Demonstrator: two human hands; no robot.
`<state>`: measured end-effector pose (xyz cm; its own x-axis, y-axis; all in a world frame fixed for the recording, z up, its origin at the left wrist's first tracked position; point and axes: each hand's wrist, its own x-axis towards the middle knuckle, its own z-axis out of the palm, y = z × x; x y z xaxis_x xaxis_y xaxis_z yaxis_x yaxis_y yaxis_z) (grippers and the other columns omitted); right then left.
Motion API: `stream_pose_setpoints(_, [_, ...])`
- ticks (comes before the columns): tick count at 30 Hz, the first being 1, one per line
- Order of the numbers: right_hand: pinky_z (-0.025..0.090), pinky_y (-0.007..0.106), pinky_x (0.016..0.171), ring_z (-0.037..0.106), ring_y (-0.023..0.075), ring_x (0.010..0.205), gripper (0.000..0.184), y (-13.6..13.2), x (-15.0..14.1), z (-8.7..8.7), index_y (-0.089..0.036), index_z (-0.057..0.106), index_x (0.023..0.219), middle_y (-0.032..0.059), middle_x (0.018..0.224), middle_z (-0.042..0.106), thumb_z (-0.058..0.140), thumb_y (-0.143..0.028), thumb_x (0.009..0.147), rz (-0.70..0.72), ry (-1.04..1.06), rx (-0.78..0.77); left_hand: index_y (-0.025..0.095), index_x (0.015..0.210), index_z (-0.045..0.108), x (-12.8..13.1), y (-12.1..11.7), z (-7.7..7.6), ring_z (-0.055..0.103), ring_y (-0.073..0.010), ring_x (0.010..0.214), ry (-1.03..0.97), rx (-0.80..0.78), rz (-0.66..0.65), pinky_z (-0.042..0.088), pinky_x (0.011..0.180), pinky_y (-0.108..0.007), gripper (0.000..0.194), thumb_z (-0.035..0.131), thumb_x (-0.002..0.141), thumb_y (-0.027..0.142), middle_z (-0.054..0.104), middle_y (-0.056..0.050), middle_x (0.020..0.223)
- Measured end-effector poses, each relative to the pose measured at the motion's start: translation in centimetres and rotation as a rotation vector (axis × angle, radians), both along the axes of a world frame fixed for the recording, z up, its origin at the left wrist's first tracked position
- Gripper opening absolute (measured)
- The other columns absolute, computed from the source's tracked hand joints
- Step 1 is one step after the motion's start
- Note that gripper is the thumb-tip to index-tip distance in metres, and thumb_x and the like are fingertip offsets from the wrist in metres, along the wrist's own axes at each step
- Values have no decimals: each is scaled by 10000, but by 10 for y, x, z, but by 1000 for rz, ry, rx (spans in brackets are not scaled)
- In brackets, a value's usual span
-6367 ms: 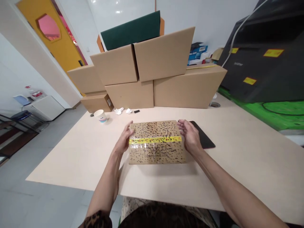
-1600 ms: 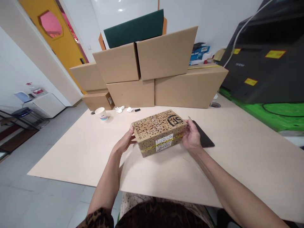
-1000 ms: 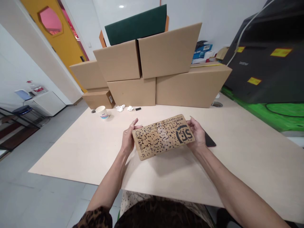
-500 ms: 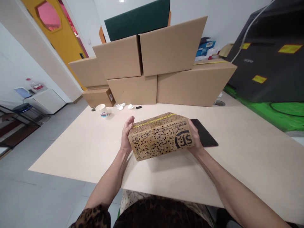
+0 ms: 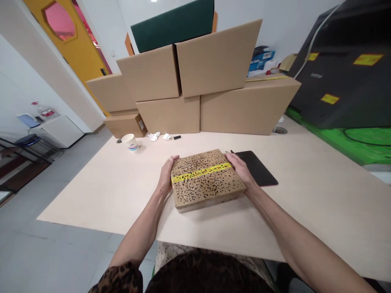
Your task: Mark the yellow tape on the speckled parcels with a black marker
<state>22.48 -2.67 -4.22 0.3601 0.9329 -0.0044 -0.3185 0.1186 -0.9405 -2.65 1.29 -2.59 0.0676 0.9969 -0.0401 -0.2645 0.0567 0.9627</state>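
Note:
A brown cardboard box [image 5: 207, 189] with black speckles and a strip of yellow tape across its top is held between both hands over the table [image 5: 100, 195]. My left hand [image 5: 167, 175] grips its left side, fingers along the edge. On the opposite side my right hand [image 5: 241, 169] is closed on the right edge. The box's top faces up toward me, its near edge low over the tabletop; whether it touches the wood I cannot tell. A black flat pad [image 5: 259, 169] lies just right of my right hand, partly covered by it.
Large cardboard boxes [image 5: 218, 61] are stacked along the table's back, a dark green box [image 5: 174, 26] on top. A paper cup [image 5: 130, 142], crumpled tissues [image 5: 154, 136] and a small black object [image 5: 177, 137] stand before them. A black-covered bulk [image 5: 336, 81] rises at the right.
Both hands have tilted the box so its printed front side turned down and its taped top now faces up. The box has come lower, toward the table.

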Motion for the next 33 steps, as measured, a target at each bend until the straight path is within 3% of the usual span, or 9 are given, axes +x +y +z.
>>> stream_pose_setpoints(5, [519, 377, 956, 678, 250, 1074, 400, -11, -8, 11, -247, 716, 943, 43, 1069, 745, 643, -628, 841, -29, -45, 220, 198, 1005, 783, -6, -2, 6, 602, -285, 1299, -8, 382, 83, 396, 1165, -460, 545, 523, 915, 669, 733, -106, 1250])
stream_pose_setpoints(7, [506, 394, 1007, 654, 261, 1165, 384, -15, -11, 14, -255, 700, 1007, 57, 1167, 729, 623, -603, 863, -63, -101, 256, 196, 966, 795, -8, -1, 8, 574, -273, 1346, 55, 460, 131, 337, 1213, -452, 514, 511, 946, 623, 741, -105, 1250])
stream_pose_setpoints(10, [492, 401, 1044, 606, 271, 1263, 425, -19, -15, 14, -274, 659, 1151, 61, 1291, 690, 633, -583, 860, -2, -203, 171, 185, 975, 803, -7, 0, 8, 609, -284, 1303, 140, 360, 154, 356, 1198, -464, 472, 572, 922, 593, 749, -110, 1244])
stream_pose_setpoints(13, [514, 396, 1021, 612, 260, 1260, 489, -21, -16, 15, -305, 605, 1268, 44, 1332, 669, 588, -603, 882, 119, -166, 61, 174, 1013, 801, -6, 0, 7, 642, -305, 1248, 110, 243, 133, 420, 1139, -484, 484, 590, 899, 595, 748, -123, 1249])
stream_pose_setpoints(20, [587, 396, 845, 712, 251, 1005, 443, -29, -17, 30, -278, 593, 1205, 36, 1146, 721, 655, -525, 843, 262, 29, -26, 195, 1031, 802, -8, -6, 8, 576, -297, 1342, 54, 358, 90, 356, 1201, -462, 462, 580, 919, 584, 729, -100, 1290])
stream_pose_setpoints(23, [586, 404, 816, 710, 254, 953, 421, -28, -16, 32, -252, 595, 1122, 38, 1060, 721, 700, -482, 785, 179, 75, -2, 234, 1154, 765, -7, -4, 6, 517, -292, 1404, 25, 312, 55, 347, 1211, -439, 493, 574, 916, 621, 656, -78, 1413])
stream_pose_setpoints(26, [573, 419, 841, 691, 247, 964, 449, -20, -14, 26, -249, 581, 1098, 31, 1043, 692, 725, -481, 741, -18, 103, 70, 276, 1273, 692, -4, 1, 4, 479, -280, 1440, -92, 187, 15, 378, 1188, -421, 559, 569, 900, 674, 612, -65, 1463])
stream_pose_setpoints(30, [534, 440, 926, 656, 228, 1021, 485, -9, -12, 14, -252, 560, 1064, 9, 1034, 646, 763, -469, 680, -291, 135, 195, 220, 1172, 704, 0, 4, 3, 579, -295, 1327, -194, -87, -25, 496, 1064, -423, 558, 522, 922, 684, 696, -108, 1309])
stream_pose_setpoints(33, [515, 437, 957, 649, 214, 1023, 490, -5, -14, 10, -246, 566, 1065, 1, 1021, 635, 765, -467, 676, -381, 169, 246, 182, 1111, 710, 2, 1, 4, 684, -268, 1103, -241, -193, -160, 574, 902, -384, 532, 503, 953, 646, 740, -119, 1153])
